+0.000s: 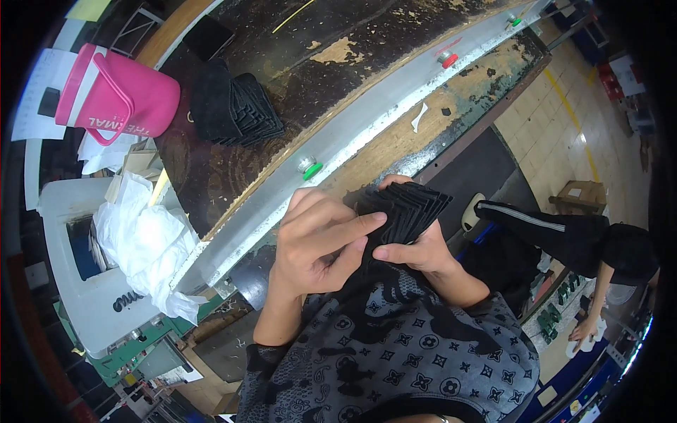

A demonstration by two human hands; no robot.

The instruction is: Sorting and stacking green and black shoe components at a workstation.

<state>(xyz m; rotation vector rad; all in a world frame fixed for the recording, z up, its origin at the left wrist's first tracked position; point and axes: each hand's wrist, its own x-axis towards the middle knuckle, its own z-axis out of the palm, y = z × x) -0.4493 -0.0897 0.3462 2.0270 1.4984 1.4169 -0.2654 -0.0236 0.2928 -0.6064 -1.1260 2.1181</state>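
Observation:
A fanned stack of black, fabric-like pieces (412, 204) is held up in front of my body, just off the near edge of the workbench. My right hand (427, 257) is closed round the stack, its thumb across the near side and fingers behind. At the stack's left edge, my left hand (317, 243) is closed, index finger and thumb pinching the edges of the pieces. Farther back on the dark bench lies another layered pile of black pieces (243, 109). Beside that pile is a flat black piece (204, 35).
A metal rail with green (312, 170) and red (448, 60) buttons runs along the worn bench (381, 63). At left are a pink jug (134, 92), a white plastic bag (151, 243) and a grey machine casing (67, 211). Another person (599, 247) works at right, near a cardboard box (582, 194).

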